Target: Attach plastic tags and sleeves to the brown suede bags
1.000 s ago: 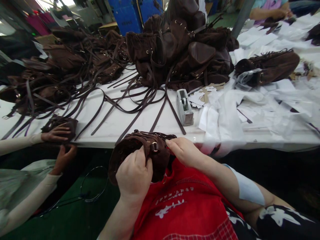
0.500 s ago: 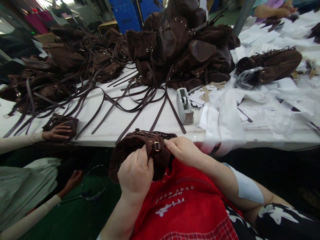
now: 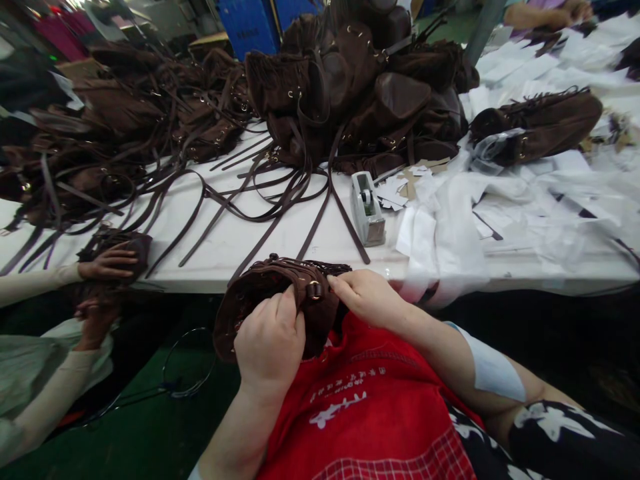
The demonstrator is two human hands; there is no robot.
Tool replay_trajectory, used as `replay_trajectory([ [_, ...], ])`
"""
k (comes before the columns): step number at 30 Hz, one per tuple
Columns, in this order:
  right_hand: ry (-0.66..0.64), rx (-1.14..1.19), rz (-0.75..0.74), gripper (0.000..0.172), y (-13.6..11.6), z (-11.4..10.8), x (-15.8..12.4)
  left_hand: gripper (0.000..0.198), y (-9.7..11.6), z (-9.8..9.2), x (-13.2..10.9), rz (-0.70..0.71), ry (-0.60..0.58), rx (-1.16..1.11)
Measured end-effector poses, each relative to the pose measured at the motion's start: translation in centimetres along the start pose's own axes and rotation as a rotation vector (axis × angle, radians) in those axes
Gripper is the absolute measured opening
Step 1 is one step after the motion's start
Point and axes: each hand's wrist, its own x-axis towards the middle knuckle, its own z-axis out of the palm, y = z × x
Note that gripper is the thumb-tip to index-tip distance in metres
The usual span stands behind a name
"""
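- In the head view, the left hand (image 3: 270,340) is steadying the rim of a dark brown fringed bag (image 3: 321,321), which is sitting between both hands, its mouth gaping beyond the left knuckles.
- Working this edge well is probably calling for an even hold, the left hand bracing the rim while the right fingertips are doing the fine work.
- Too hard a pull would likely be creasing the soft wall or twisting the leather loop (image 3: 315,291), which is standing between the two grips.
- The left hand is closing in a loose fist, thumb and forefinger clamping the rim; its other fingertips are hiding from view.
- The right hand (image 3: 367,298) is pinching the bag's edge just beyond the loop, thumb and forefinger nearly meeting; whether a small piece is sitting between them, I cannot tell.
- The fringe (image 3: 336,269) is lying just beyond the right fingertips, and the tape dispenser (image 3: 368,210) is standing farther off, on the white table (image 3: 195,284).
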Motion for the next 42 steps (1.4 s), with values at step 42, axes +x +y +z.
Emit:
replay_trajectory([
  [42,0.083,0.162,-0.16,0.041,-1.2,1.1,-1.0,0.04,-2.1,-0.1,0.9,-0.561,-0.249,-1.149],
])
